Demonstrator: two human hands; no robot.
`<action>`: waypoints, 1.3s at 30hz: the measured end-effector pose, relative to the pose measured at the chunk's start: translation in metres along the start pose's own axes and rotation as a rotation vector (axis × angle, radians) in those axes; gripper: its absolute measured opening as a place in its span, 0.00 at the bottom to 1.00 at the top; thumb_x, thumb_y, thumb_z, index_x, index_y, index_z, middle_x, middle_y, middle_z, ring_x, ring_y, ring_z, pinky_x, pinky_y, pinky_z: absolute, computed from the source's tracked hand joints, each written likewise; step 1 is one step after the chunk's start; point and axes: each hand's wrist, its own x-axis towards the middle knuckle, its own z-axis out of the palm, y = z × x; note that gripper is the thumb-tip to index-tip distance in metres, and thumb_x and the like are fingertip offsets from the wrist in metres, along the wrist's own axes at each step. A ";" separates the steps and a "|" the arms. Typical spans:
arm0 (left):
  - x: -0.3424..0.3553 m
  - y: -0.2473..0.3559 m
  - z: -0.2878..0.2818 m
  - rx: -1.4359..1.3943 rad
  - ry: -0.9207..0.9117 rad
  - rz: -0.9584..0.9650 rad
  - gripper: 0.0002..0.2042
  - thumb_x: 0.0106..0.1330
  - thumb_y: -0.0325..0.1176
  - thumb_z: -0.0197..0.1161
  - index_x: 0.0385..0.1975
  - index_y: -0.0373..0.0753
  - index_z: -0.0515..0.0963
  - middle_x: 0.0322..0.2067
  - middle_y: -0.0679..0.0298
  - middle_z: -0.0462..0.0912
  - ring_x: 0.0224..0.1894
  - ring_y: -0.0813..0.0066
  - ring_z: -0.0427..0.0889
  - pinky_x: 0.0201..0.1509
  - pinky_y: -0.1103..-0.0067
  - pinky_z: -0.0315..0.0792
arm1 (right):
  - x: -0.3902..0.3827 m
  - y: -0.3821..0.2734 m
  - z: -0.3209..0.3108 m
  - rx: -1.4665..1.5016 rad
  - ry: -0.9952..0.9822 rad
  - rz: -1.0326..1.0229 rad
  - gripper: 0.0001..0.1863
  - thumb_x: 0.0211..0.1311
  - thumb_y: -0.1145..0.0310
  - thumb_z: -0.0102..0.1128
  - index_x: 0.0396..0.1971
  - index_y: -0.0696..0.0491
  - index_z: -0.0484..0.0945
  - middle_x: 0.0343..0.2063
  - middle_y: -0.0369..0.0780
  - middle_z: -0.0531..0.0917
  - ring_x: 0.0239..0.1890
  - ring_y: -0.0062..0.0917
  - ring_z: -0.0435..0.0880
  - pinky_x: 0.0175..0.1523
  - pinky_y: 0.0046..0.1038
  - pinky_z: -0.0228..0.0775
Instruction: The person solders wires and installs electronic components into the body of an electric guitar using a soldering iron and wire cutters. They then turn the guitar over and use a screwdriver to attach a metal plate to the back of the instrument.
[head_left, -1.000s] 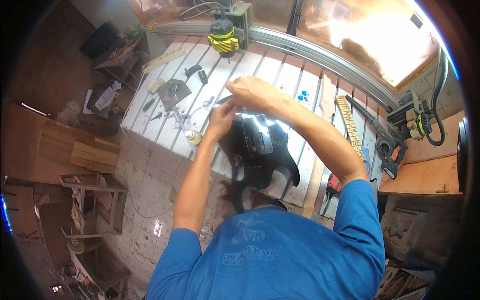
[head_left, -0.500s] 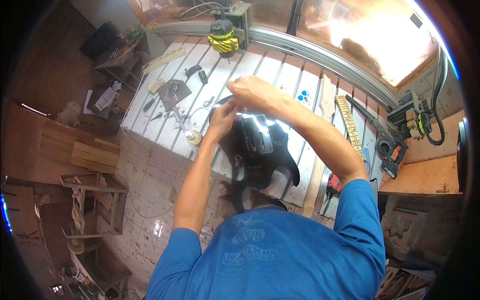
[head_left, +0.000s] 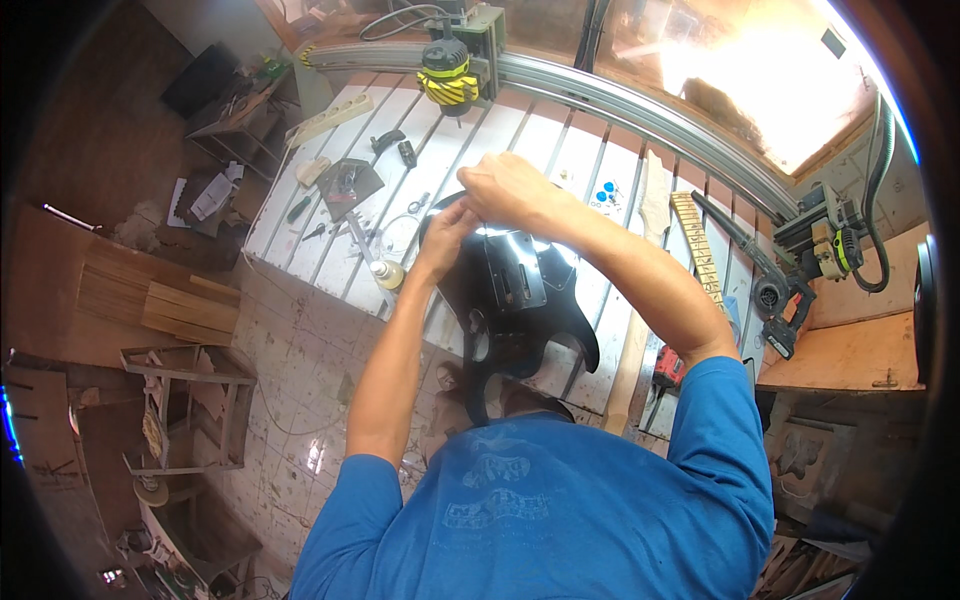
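Observation:
A black guitar body with a shiny plate lies across the near edge of the white slotted bench. Both hands are at its far end. My right hand is closed above it, knuckles up, on something I cannot make out. Just below and left, my left hand pinches at the body's far edge; what its fingertips hold is hidden. A cream-capped bottle stands left of the body, beside a metal rule. Small blue items lie beyond my right forearm.
A spindle hangs over the bench. A dark plate and small tools lie left. A wooden neck, fretted fingerboard, black blower and red tool lie right. A metal-framed stand sits lower left.
My right hand has shifted very slightly to the right, with a small movement of that forearm. The guitar body and the things on the bench look unchanged.

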 end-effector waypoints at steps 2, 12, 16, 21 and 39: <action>-0.001 0.005 -0.001 -0.030 -0.044 0.010 0.16 0.77 0.35 0.62 0.58 0.33 0.78 0.51 0.61 0.84 0.56 0.75 0.81 0.65 0.74 0.74 | 0.001 0.007 -0.003 0.066 -0.022 -0.204 0.10 0.52 0.68 0.69 0.31 0.59 0.85 0.29 0.50 0.86 0.37 0.46 0.89 0.42 0.43 0.80; 0.008 -0.004 0.009 0.243 0.215 0.219 0.14 0.70 0.25 0.64 0.53 0.30 0.79 0.47 0.60 0.86 0.49 0.73 0.83 0.55 0.74 0.76 | -0.006 -0.022 -0.027 0.146 -0.206 0.093 0.11 0.58 0.70 0.71 0.37 0.59 0.82 0.40 0.47 0.81 0.47 0.44 0.85 0.52 0.38 0.78; 0.002 0.011 0.029 0.264 0.226 0.272 0.15 0.67 0.23 0.66 0.53 0.33 0.78 0.46 0.62 0.86 0.49 0.74 0.83 0.56 0.74 0.76 | -0.002 -0.003 -0.011 0.094 -0.260 -0.064 0.12 0.57 0.69 0.71 0.37 0.59 0.81 0.39 0.47 0.80 0.46 0.45 0.85 0.51 0.41 0.78; 0.002 0.014 0.006 0.268 0.043 0.063 0.21 0.63 0.17 0.69 0.56 0.35 0.75 0.41 0.66 0.85 0.45 0.78 0.83 0.57 0.75 0.78 | -0.003 0.009 -0.007 0.117 -0.107 -0.320 0.17 0.52 0.69 0.75 0.39 0.61 0.81 0.39 0.52 0.81 0.46 0.47 0.87 0.48 0.43 0.81; 0.007 0.013 0.019 0.410 0.229 0.250 0.17 0.65 0.23 0.72 0.51 0.32 0.77 0.46 0.63 0.84 0.47 0.77 0.83 0.50 0.80 0.79 | -0.011 -0.019 -0.032 0.166 -0.202 0.082 0.16 0.55 0.70 0.72 0.41 0.60 0.78 0.42 0.49 0.79 0.44 0.44 0.85 0.48 0.40 0.79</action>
